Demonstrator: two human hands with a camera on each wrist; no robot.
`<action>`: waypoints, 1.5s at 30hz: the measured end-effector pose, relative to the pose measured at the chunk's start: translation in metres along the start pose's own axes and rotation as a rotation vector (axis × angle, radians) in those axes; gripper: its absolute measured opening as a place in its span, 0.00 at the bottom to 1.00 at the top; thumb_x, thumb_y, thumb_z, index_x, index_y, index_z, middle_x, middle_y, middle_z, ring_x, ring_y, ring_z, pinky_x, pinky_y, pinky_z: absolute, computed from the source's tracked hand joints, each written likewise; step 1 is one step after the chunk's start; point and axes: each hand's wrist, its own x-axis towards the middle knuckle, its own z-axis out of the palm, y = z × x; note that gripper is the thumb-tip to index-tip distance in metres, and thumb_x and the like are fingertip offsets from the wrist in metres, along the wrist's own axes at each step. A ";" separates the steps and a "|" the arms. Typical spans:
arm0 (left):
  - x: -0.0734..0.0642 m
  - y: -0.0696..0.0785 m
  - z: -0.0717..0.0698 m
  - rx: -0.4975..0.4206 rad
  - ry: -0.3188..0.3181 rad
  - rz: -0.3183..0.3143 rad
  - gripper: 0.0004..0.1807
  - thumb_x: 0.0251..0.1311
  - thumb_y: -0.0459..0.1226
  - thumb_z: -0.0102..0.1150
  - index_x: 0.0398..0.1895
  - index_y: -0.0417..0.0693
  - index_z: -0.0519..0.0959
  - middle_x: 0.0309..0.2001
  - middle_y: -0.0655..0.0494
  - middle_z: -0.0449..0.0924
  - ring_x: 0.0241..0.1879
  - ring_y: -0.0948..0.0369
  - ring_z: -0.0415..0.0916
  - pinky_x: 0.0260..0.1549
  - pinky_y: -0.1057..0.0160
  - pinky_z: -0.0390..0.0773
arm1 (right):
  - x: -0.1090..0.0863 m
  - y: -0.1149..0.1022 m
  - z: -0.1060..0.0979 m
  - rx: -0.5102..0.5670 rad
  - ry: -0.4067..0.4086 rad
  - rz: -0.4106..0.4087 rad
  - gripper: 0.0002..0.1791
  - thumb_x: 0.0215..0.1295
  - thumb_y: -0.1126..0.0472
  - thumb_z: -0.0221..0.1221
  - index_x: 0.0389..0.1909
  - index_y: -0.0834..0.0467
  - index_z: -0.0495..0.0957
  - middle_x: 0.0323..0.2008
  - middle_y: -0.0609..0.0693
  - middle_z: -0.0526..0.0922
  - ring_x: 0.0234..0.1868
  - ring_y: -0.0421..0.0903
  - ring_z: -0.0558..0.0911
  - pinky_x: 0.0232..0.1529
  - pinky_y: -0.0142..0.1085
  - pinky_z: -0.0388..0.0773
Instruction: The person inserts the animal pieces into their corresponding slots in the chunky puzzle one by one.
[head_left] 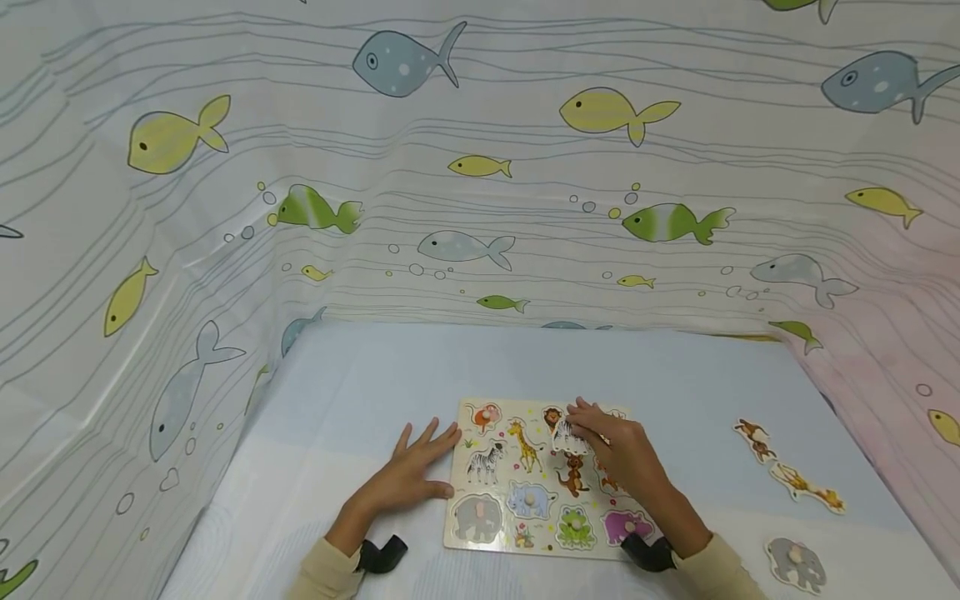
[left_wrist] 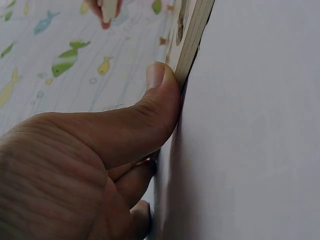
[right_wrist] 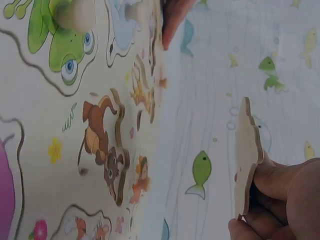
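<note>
A wooden animal puzzle board (head_left: 517, 407) lies flat on the table. My left hand (head_left: 405, 475) rests at its left edge, fingers spread, and the thumb (left_wrist: 162, 95) touches the board's side in the left wrist view. Over the upper right of the board, my right hand (head_left: 626, 450) pinches a zebra puzzle piece (head_left: 566, 437). That piece (right_wrist: 248, 155) appears edge-on in the right wrist view, raised off the board. The zebra recess (head_left: 485, 463) is on the left of the board, beside the giraffe recess (head_left: 527, 447). My right hand partly hides the board's right side.
Loose on the table to the right lie a monkey piece (head_left: 754, 440), a giraffe piece (head_left: 808, 488) and an elephant piece (head_left: 797, 564). Knobbed pieces, including a frog (head_left: 575, 533) and a purple hippo (head_left: 626, 528), sit in the board. Fish-print curtains (head_left: 465, 200) surround the table.
</note>
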 end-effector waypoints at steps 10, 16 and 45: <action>-0.002 0.002 -0.001 -0.001 -0.005 0.021 0.50 0.52 0.48 0.71 0.78 0.49 0.58 0.79 0.53 0.53 0.80 0.45 0.38 0.75 0.37 0.23 | 0.015 -0.011 0.036 0.054 -0.097 0.025 0.13 0.59 0.69 0.67 0.46 0.60 0.87 0.47 0.56 0.89 0.55 0.53 0.85 0.46 0.42 0.87; 0.001 0.001 -0.001 0.036 -0.012 0.011 0.51 0.52 0.48 0.70 0.78 0.51 0.57 0.79 0.55 0.52 0.81 0.47 0.38 0.76 0.39 0.23 | 0.027 -0.022 0.050 0.056 -0.155 0.047 0.12 0.60 0.66 0.67 0.45 0.60 0.87 0.47 0.56 0.89 0.55 0.52 0.85 0.46 0.42 0.87; -0.001 0.000 -0.004 0.028 -0.011 0.057 0.49 0.53 0.48 0.70 0.78 0.48 0.58 0.79 0.53 0.54 0.80 0.45 0.39 0.75 0.35 0.25 | 0.030 -0.044 0.099 0.057 -0.332 0.100 0.10 0.64 0.59 0.66 0.45 0.53 0.88 0.48 0.51 0.89 0.56 0.48 0.85 0.54 0.44 0.84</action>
